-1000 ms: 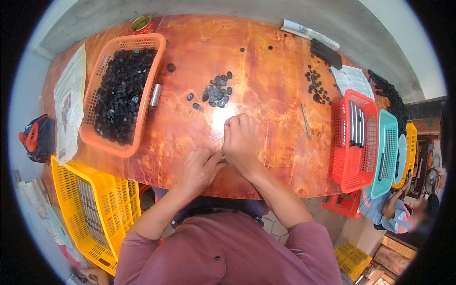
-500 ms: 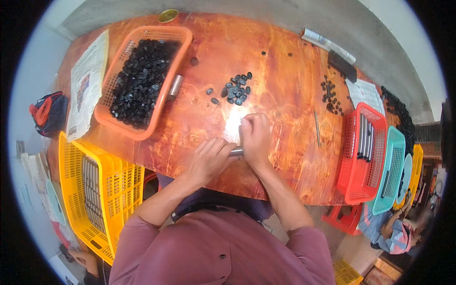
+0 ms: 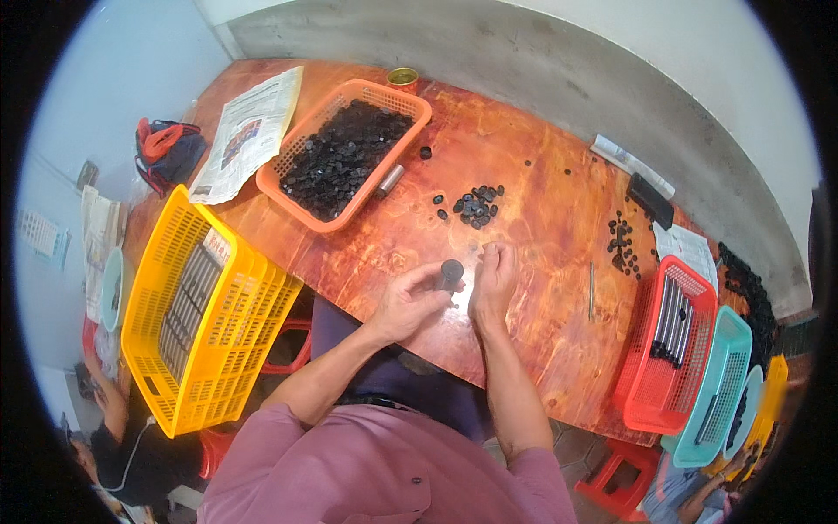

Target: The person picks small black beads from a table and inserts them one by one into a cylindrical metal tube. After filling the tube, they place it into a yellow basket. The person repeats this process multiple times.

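My left hand (image 3: 407, 306) is closed round a short tube (image 3: 451, 272), tilted so that its round black end faces up. The rest of the tube is hidden by my fingers. Just to the right, my right hand (image 3: 495, 284) is closed, apart from the tube, fingertips curled together; whatever it may hold is hidden. Beyond the hands lies a small pile of black oval caps (image 3: 477, 210), with a few loose ones at its left. A short metal tube (image 3: 390, 181) rests against the orange basket (image 3: 335, 225), which is filled with similar black pieces.
Yellow crates (image 3: 249, 319) with rows of tubes stand at the left. A red basket (image 3: 628, 384) with tubes and a teal basket (image 3: 738, 336) stand at the right. A thin rod (image 3: 591, 291) and scattered black pieces (image 3: 621, 244) lie on the table's right side. Other people sit lower left and lower right.
My hands, which were together on the tube, have come apart. The tube has tipped up in my left hand, showing its black end. The whole view has shifted and turned.
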Tool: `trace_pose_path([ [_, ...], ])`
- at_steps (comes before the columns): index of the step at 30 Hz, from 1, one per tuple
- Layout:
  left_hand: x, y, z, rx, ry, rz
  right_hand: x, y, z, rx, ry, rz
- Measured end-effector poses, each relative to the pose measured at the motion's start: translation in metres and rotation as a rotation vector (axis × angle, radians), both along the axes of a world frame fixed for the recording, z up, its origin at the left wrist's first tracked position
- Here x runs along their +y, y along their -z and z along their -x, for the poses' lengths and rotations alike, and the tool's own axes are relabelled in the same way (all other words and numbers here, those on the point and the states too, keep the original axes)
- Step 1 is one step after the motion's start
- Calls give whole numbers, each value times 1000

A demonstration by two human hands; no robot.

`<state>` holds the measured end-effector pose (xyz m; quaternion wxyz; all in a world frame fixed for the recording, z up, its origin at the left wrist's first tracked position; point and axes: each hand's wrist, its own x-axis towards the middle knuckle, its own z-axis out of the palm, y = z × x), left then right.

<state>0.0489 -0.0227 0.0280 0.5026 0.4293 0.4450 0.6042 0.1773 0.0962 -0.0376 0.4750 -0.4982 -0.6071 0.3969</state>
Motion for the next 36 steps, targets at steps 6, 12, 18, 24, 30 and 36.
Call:
trace_pose_path([
  [6,-10,-9,-13,29,-111,-57,-2,-1,1,32,-11,9],
  [12,-27,-14,-16,177,-293,-142,2,11,-2,35,-46,-42],
  [18,-64,-2,16,481,-458,-84,4,-3,-9,-49,-82,-84],
  [24,-114,9,63,844,-484,-91,29,28,-21,19,-120,-72],
  [30,-111,41,85,1408,-452,-104,21,15,-22,-124,-26,-126],
  [36,-180,-35,123,1333,-517,-156,21,19,-24,-227,-9,-187],
])
